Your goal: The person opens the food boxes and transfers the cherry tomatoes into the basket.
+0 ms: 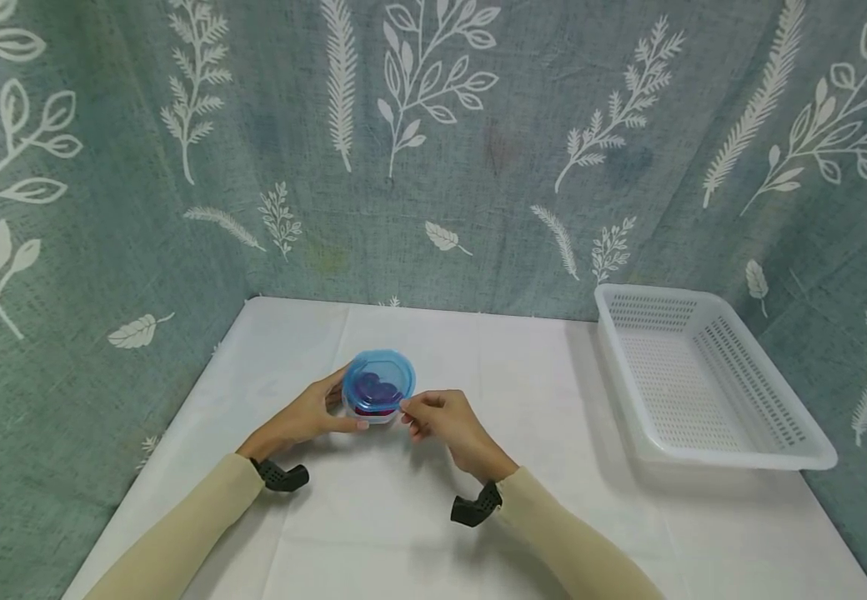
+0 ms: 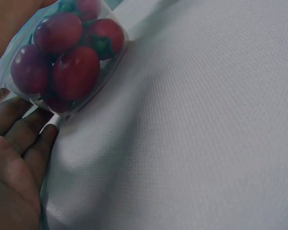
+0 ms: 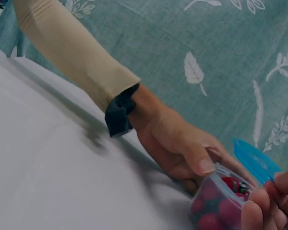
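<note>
A small clear plastic container (image 1: 383, 418) stands on the white table, filled with red cherry tomatoes (image 2: 77, 73) that have green tops. My left hand (image 1: 304, 419) holds it from the left, thumb at the near side and fingers round the far side. The thumb lies right at the rim in the right wrist view. Over the container is a translucent blue lid (image 1: 384, 362), tilted, with its edge raised off the rim in the right wrist view (image 3: 253, 160). My right hand (image 1: 450, 427) pinches the lid's near right edge between thumb and fingers.
To the right stands a large white perforated basket (image 1: 632, 417) with nothing in it. Green cloth (image 1: 433, 167) with white leaf prints hangs behind the table and along its sides. White cloth (image 1: 373, 533) covers the tabletop.
</note>
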`<state>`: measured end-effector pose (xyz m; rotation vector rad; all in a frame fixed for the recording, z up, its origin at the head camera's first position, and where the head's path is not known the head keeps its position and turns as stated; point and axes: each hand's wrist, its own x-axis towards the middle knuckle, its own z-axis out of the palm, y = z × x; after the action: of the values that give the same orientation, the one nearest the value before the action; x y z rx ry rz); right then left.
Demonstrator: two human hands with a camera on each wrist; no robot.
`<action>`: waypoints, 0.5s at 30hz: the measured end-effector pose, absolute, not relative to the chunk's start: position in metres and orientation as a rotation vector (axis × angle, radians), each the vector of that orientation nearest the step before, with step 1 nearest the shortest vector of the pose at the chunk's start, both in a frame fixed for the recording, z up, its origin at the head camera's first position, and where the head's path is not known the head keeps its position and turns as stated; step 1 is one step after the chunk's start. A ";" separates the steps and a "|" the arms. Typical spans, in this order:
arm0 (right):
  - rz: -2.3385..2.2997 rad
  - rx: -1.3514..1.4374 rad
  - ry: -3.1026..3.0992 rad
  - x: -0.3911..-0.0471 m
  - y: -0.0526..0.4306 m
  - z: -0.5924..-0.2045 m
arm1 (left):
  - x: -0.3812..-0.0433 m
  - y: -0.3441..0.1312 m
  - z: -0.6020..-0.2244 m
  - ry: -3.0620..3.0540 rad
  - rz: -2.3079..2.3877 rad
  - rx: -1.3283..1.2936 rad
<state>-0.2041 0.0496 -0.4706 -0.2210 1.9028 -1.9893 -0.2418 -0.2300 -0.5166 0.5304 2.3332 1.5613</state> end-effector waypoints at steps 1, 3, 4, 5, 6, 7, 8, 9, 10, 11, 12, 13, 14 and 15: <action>-1.992 -0.227 1.911 -0.205 0.052 -0.469 | -0.242 -0.230 -0.516 2.342 1.555 0.534; -1.998 -0.232 1.925 -0.209 0.058 -0.467 | -0.241 -0.230 -0.516 2.359 1.536 0.535; -2.003 -0.234 1.930 -0.211 0.061 -0.466 | -0.241 -0.229 -0.516 2.365 1.526 0.537; -2.011 -0.234 1.932 -0.213 0.065 -0.465 | -0.241 -0.229 -0.516 2.373 1.513 0.537; -2.018 -0.230 1.935 -0.215 0.068 -0.464 | -0.241 -0.229 -0.516 2.378 1.504 0.536; -2.026 -0.222 1.939 -0.218 0.072 -0.463 | -0.241 -0.229 -0.515 2.379 1.499 0.534; -2.034 -0.212 1.942 -0.220 0.075 -0.462 | -0.241 -0.229 -0.516 2.381 1.494 0.532; -2.036 -0.199 1.952 -0.223 0.079 -0.462 | -0.242 -0.230 -0.516 2.383 1.489 0.528; -2.039 -0.188 1.961 -0.226 0.082 -0.461 | -0.242 -0.230 -0.516 2.386 1.483 0.527; -2.041 -0.173 1.976 -0.229 0.086 -0.461 | -0.242 -0.230 -0.515 2.386 1.480 0.524; -2.045 -0.160 1.989 -0.232 0.090 -0.460 | -0.242 -0.231 -0.515 2.387 1.477 0.526; -2.048 -0.152 2.007 -0.234 0.094 -0.459 | -0.243 -0.231 -0.515 2.388 1.474 0.526; -2.050 -0.141 2.023 -0.237 0.097 -0.458 | -0.243 -0.231 -0.514 2.390 1.469 0.526; -2.051 -0.131 2.041 -0.240 0.101 -0.458 | -0.244 -0.231 -0.514 2.389 1.466 0.527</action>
<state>-0.2398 0.1015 -0.4579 -0.1314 2.0414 -2.0510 -0.2436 -0.2310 -0.5137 0.5270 2.3892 1.4657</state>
